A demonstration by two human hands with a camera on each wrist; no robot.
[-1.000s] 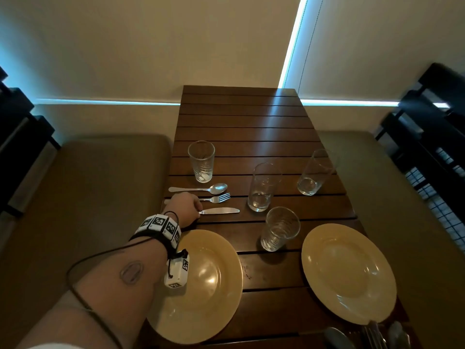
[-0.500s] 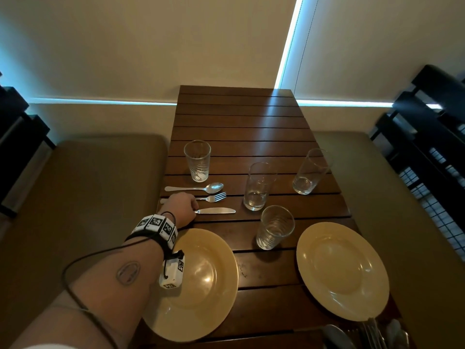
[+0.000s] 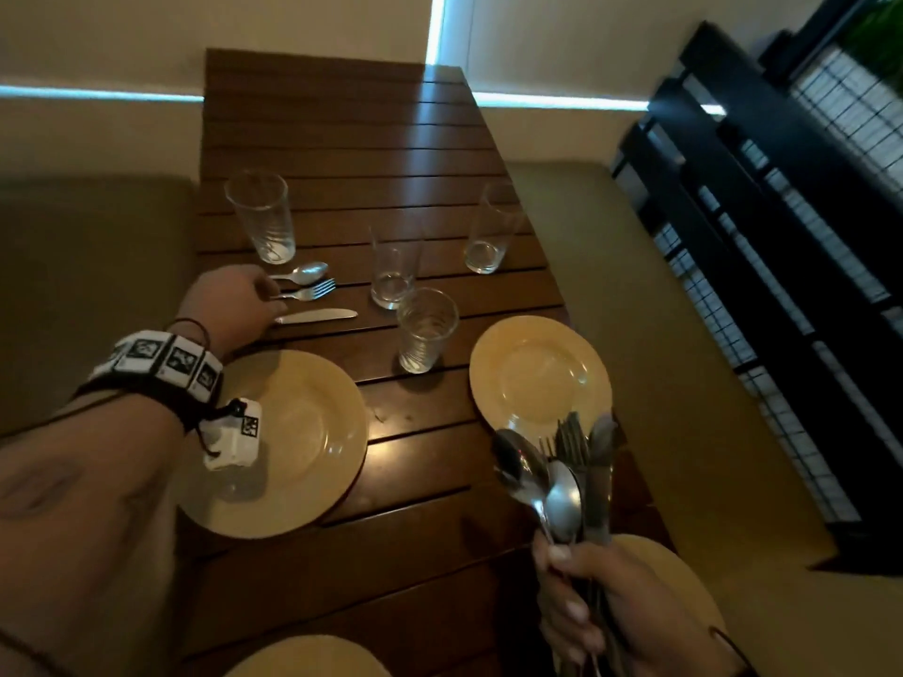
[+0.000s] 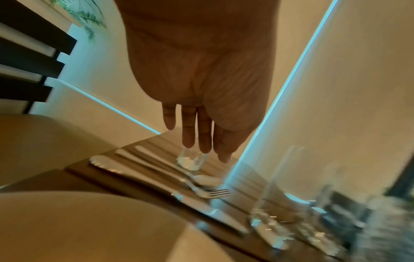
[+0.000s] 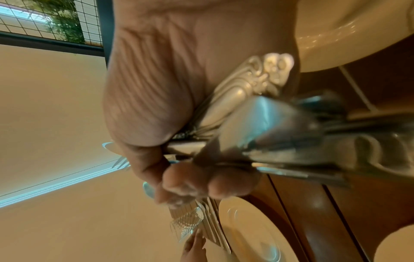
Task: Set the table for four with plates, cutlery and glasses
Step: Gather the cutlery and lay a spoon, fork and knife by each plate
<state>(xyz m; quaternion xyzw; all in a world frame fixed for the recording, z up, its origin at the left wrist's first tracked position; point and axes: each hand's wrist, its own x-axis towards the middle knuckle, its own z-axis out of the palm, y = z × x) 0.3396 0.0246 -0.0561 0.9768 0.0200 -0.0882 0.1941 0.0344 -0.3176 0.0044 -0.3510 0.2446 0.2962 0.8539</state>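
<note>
While the right hand (image 3: 615,608) grips a cutlery bundle (image 3: 562,476), the left hand (image 3: 229,300) hovers with straight fingers over the bench's (image 3: 342,139) laid knife (image 3: 317,316).

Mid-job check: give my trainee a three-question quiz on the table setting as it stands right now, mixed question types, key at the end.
1. How many glasses stand on the table?
2. True or false: the right hand is empty.
3. Which piece lies nearest the plate by the left hand? A) spoon B) fork C) knife

Key:
1. Four: glass, glass, glass, glass.
2. False: it grips a bundle of cutlery.
3. C: the knife; the fork and spoon lie beyond it.
</note>
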